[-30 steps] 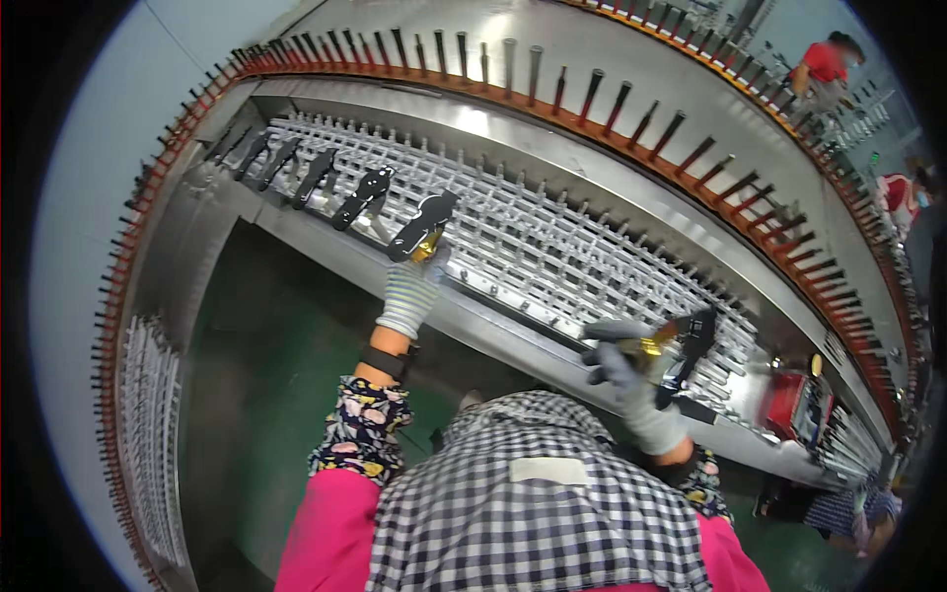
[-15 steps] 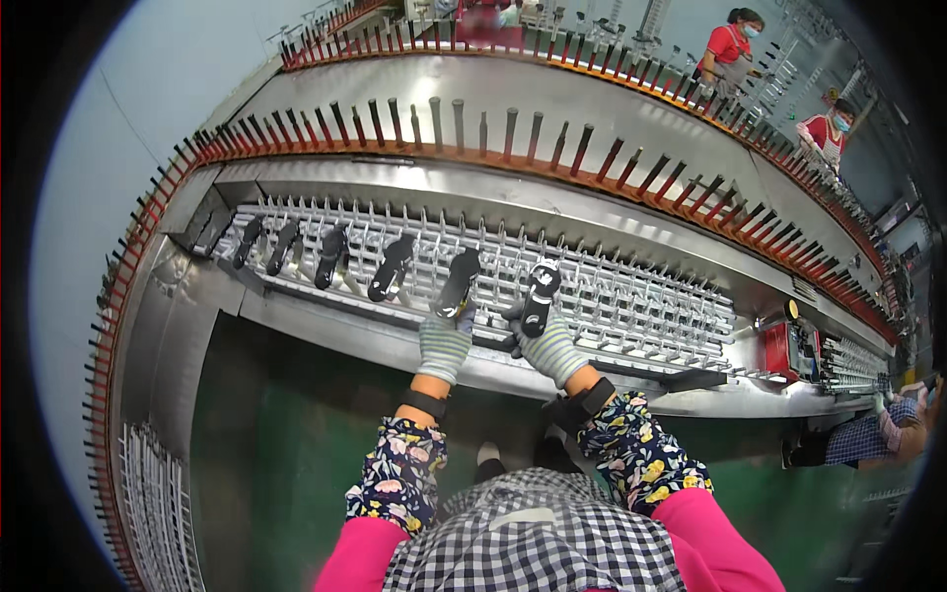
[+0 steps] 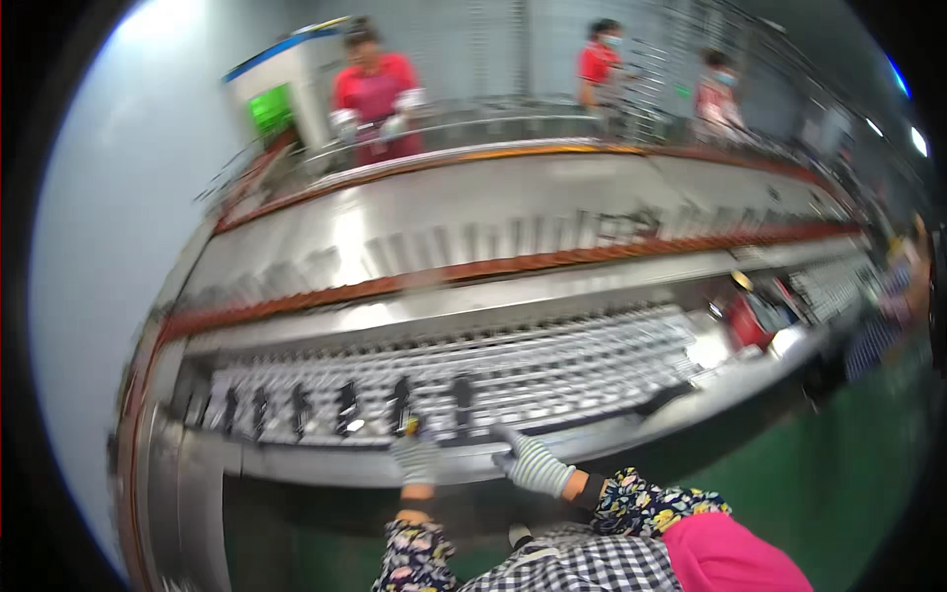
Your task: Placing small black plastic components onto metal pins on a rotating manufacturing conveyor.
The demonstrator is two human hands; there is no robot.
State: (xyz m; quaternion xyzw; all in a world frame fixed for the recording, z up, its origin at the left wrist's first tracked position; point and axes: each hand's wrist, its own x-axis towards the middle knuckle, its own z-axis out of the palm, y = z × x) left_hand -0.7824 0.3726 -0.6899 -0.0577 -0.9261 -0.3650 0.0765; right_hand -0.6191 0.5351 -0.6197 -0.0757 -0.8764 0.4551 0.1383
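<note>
My left hand [image 3: 416, 456], in a striped glove with dark fingertips, is at the lower end of a long black piece [image 3: 401, 395]. A small yellow spot shows at its fingertips; blur hides whether the fingers grip anything. My right hand [image 3: 536, 464], gloved alike, is at the rack's front edge with fingers stretched leftward and apart, nothing seen in them. Up and to its left, another black piece [image 3: 464, 400] stands on the metal rack [image 3: 582, 367], clear of the hand. Several similar black pieces [image 3: 300, 407] sit in a row farther left.
Behind the rack runs a rail of upright pegs [image 3: 473, 276] on an orange-brown strip. A red device [image 3: 752, 321] with a yellow round top stands at the rack's right end. Co-workers in red [image 3: 377, 94] are beyond the line; another person [image 3: 888, 296] is at far right.
The view has tilted up and blurred, bringing more people into sight. My right hand has come off the rightmost black piece, which stays on the rack. My left hand remains by its neighbour.
</note>
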